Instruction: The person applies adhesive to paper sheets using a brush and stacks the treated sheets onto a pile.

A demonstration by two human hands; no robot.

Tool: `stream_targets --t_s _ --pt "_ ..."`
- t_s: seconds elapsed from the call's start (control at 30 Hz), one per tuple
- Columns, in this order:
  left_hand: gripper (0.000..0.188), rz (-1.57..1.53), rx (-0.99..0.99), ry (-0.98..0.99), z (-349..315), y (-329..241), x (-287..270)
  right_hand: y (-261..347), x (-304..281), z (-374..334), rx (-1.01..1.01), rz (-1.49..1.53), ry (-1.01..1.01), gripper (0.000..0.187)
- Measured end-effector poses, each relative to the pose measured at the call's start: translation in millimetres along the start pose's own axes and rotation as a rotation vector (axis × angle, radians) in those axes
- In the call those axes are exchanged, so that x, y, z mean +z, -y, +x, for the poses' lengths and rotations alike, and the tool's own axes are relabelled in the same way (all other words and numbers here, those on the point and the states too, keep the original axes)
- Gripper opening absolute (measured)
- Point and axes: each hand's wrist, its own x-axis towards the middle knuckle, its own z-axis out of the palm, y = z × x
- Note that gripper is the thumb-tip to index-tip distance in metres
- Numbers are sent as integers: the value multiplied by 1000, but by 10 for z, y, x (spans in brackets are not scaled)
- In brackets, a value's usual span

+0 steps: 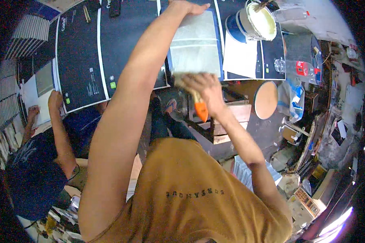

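My right hand (205, 90) grips a wide paintbrush with an orange handle (200, 110); its bristles touch the near edge of a pale grey sheet (195, 44) lying on the dark printed tabletop. My left hand (189, 7) is stretched far forward, its palm flat on the sheet's far edge, fingers spread. A white bucket of pale cream paste (256, 21) stands to the right of the sheet with a stick in it.
A person in a dark blue shirt (32, 170) works at the left, both hands on a white sheet (36, 95). A round wooden stool (266, 99) and wooden crates (227, 121) sit under the table edge. Clutter fills the right side.
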Motion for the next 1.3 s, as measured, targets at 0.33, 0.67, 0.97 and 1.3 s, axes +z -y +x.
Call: stream_targets --t_s 0.33,0.67,0.97,1.3 --pt "90 -75 8 -17 -243 56 -6 114 -163 -223 -209 -53 158 43" --pt "87 -59 -54 -5 -255 74 32 394 -32 -240 -177 118 119 37" --pt "85 -64 -51 -33 -231 91 85 -689 71 -94 -218 152 212 36" --pt "82 -40 -17 -86 -214 15 117 -765 -31 416 -229 59 129 34"
